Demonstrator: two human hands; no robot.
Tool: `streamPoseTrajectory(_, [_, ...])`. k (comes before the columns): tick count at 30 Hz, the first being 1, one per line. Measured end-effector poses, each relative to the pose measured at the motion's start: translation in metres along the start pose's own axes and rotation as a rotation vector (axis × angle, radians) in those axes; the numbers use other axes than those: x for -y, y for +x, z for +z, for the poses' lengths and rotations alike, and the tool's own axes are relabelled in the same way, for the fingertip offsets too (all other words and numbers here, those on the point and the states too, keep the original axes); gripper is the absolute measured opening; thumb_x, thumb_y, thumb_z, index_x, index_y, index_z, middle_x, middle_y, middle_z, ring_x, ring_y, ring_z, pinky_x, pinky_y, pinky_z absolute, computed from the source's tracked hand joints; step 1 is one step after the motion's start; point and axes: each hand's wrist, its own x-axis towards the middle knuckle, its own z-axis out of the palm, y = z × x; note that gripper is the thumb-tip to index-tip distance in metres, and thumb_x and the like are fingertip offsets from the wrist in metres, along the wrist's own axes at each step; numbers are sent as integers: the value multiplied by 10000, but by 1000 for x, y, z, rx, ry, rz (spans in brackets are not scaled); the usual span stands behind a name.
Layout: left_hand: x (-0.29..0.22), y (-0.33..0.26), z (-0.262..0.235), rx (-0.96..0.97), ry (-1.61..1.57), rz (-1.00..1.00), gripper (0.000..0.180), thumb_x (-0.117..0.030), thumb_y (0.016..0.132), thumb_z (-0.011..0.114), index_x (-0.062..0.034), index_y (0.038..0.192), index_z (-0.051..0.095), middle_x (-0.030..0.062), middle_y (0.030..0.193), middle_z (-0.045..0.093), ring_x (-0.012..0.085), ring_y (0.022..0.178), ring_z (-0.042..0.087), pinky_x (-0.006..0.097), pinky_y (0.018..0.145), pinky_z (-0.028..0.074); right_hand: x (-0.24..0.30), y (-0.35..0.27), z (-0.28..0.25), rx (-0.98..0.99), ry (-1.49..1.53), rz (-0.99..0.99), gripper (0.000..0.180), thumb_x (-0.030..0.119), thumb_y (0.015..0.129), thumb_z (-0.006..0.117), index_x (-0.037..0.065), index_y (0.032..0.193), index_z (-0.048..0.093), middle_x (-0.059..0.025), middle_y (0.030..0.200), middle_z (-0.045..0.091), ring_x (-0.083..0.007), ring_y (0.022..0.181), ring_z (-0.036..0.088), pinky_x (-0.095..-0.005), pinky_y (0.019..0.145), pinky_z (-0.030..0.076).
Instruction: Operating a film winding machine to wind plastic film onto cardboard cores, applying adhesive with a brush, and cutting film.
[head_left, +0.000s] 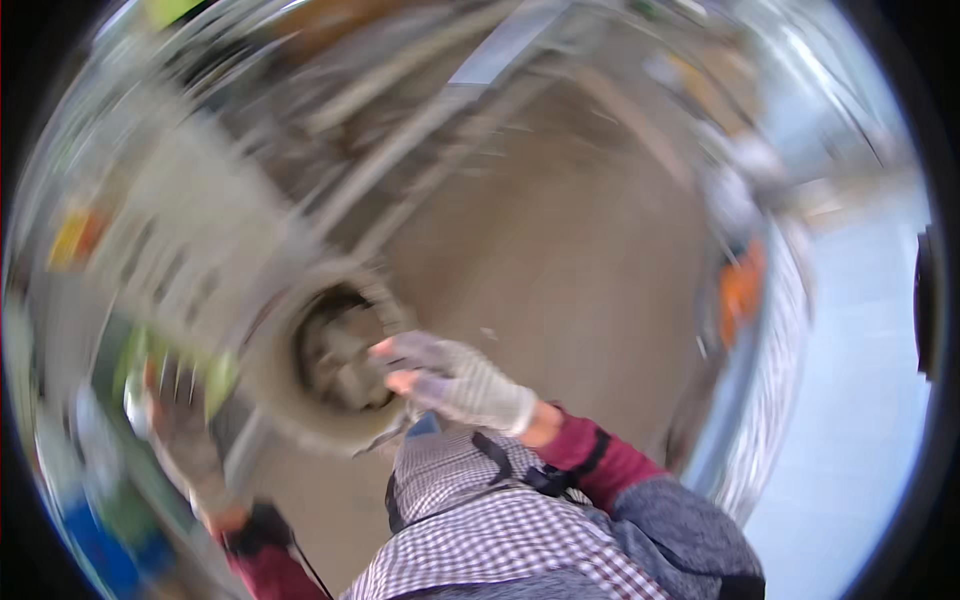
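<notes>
My right hand (465, 385), in a pale knit glove with bare fingertips, is held beside a round beige bin (270, 400). Its fingers are parted, and nothing shows between them. Inside the bin's dark opening lie pale, lumpy pieces (350, 365), too smeared to name. My left hand (188, 430), also gloved, is out to the left next to a yellow-green thing (222, 380). Motion blurs its fingers, so whether it grips that thing is unclear.
A pale board-like surface (195, 220) with dark slots stands beyond the bin. Past the brown floor (540, 240), bars and planks (400, 140) run across the back. At right are an orange item (740, 290), white bundled material (775, 380) and a light-blue surface (860, 400).
</notes>
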Motion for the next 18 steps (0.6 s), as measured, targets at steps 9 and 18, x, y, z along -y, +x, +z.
streamPoseTrajectory(9, [152,-161,147,831,359,-516,669,-427,892,577,-15,1371,358,191,1253,526,266,1133,537,391,969,432,-88,-288,-67,-879,-237,-184,461,362,904,570,20,1214,560,-168,1238,548,-312,1173,505,-366,1000,383])
streamPoseTrajectory(18, [216,-463,206,1312,575,-726,656,-407,884,604,46,1308,392,169,1133,593,227,992,605,345,863,493,-337,-717,42,-1755,280,-114,517,408,875,621,2,1193,585,-98,1103,632,-176,991,586,-304,861,468])
